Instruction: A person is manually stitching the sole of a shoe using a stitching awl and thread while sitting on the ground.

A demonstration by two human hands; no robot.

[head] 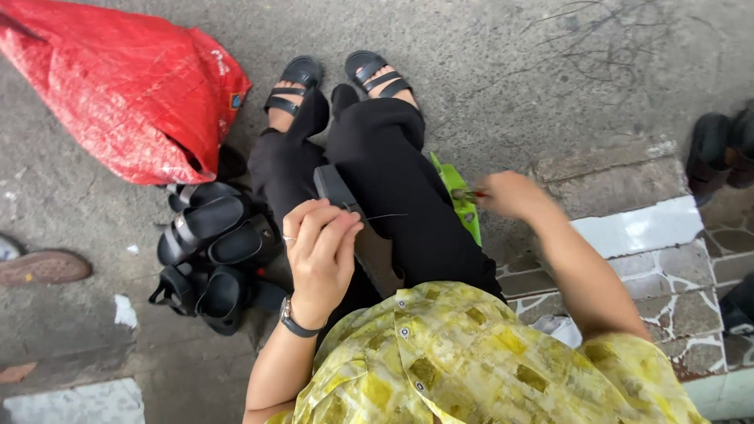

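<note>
I sit with a black shoe part (339,192) resting on my lap, over black trousers. My left hand (320,250) presses on it, fingers pinched around a thin thread (383,216) that runs rightward. My right hand (509,195) is stretched out to the right, shut on a small tool with a red handle (470,193), pulling away from the shoe. A wristwatch (294,322) is on my left wrist.
A pile of black sandals (208,259) lies on the concrete at my left. A big red woven bag (126,86) sits behind it. A green object (463,200) pokes out beside my right thigh. Stone step (636,228) at right; dark shoes (719,149) far right.
</note>
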